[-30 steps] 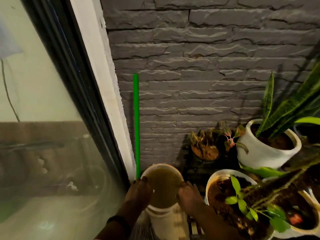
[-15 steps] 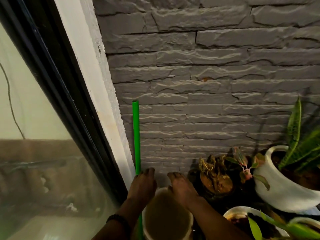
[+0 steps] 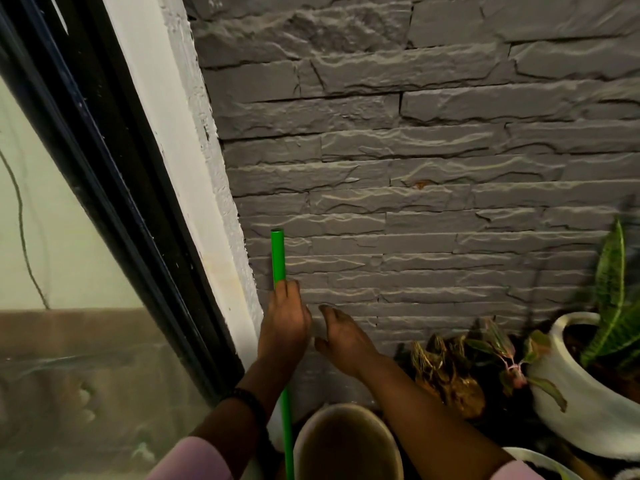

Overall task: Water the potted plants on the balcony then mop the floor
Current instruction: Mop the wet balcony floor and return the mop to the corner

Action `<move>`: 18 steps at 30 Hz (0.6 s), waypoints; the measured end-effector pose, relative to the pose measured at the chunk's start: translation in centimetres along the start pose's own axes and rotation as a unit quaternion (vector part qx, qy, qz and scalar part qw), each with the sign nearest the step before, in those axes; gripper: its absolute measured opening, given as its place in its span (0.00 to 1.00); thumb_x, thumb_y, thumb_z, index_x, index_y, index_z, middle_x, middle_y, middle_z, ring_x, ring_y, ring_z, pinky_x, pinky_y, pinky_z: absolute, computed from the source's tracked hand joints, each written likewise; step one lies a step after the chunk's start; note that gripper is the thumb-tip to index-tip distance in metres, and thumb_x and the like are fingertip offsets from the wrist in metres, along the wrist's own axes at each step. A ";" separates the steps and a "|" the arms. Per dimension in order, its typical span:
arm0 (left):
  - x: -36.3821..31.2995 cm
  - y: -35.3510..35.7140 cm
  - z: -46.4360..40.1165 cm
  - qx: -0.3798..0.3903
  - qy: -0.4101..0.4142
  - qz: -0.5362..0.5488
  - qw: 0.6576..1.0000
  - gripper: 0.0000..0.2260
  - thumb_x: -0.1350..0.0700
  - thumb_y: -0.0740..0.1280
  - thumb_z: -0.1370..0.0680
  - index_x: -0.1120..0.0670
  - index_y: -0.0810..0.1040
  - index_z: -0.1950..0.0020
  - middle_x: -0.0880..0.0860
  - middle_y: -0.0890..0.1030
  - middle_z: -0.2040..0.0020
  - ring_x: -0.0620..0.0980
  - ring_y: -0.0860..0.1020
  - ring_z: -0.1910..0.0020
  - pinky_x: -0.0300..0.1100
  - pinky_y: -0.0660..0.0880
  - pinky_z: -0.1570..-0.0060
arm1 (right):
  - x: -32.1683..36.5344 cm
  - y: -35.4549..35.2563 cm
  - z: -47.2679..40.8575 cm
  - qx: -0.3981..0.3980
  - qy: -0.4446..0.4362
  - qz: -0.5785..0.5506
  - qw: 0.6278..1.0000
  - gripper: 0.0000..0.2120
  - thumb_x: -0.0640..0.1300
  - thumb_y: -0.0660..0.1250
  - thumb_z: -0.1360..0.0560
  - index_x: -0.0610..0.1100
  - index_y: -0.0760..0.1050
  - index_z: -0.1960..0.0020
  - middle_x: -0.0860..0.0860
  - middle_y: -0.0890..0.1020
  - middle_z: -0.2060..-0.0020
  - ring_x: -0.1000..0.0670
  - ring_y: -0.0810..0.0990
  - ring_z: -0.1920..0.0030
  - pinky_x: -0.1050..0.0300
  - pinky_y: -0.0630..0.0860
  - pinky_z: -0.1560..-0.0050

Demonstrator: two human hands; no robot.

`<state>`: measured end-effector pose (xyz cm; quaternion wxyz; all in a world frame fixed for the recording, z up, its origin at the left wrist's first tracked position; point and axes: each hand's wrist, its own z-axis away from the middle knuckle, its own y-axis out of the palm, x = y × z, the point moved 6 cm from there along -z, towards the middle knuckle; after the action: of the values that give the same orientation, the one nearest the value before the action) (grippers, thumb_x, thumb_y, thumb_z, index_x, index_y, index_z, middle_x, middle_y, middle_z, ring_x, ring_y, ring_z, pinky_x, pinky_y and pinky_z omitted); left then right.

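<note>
Left hand (image 3: 284,323) is reaching onto green mop handle (image 3: 278,254) leaning against wall (image 3: 415,168), grip unclear; right hand (image 3: 341,336) is hovering, fingers relaxed, grasping nothing, above bucket (image 3: 346,441).

1 view only, head-mounted, wide-angle. Looks forward and down into a corner, close to the grey stone wall (image 3: 415,161) straight ahead. Glass door frame (image 3: 114,188) runs along the left edge; potted plants (image 3: 588,358) sit at lower right. Both forearms enter from the bottom edge.
</note>
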<state>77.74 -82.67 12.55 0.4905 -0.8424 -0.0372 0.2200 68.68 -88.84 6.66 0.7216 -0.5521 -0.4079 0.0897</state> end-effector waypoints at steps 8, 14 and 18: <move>1.7 -2.3 -2.7 -0.088 -0.104 0.104 0.985 0.19 0.59 0.69 0.24 0.66 0.71 0.36 0.65 0.74 0.41 0.63 0.73 0.40 0.51 0.69 0.38 | 3.1 0.1 -3.2 -0.014 -0.025 -0.159 0.987 0.35 0.49 0.71 0.26 0.42 0.60 0.25 0.41 0.73 0.31 0.41 0.74 0.33 0.50 0.71 0.35; 2.7 -2.7 -3.8 -0.090 -0.143 0.204 0.964 0.21 0.57 0.69 0.22 0.63 0.67 0.34 0.63 0.76 0.39 0.62 0.75 0.39 0.51 0.72 0.39 | 5.5 -0.1 -3.8 -0.025 -0.070 -0.204 0.976 0.26 0.44 0.66 0.22 0.43 0.63 0.27 0.39 0.80 0.41 0.40 0.80 0.43 0.54 0.76 0.47; 2.4 -3.0 -3.9 -0.079 -0.129 0.239 0.959 0.22 0.55 0.66 0.20 0.62 0.63 0.30 0.64 0.76 0.37 0.63 0.77 0.40 0.52 0.73 0.40 | 6.5 -0.4 -3.2 -0.019 -0.083 -0.244 0.966 0.17 0.37 0.65 0.21 0.36 0.72 0.33 0.38 0.81 0.44 0.44 0.80 0.46 0.69 0.74 0.53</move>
<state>82.00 -83.61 15.93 0.3467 -0.8271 0.0849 0.4341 75.02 -87.55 10.03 0.6747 -0.4402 -0.5901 -0.0515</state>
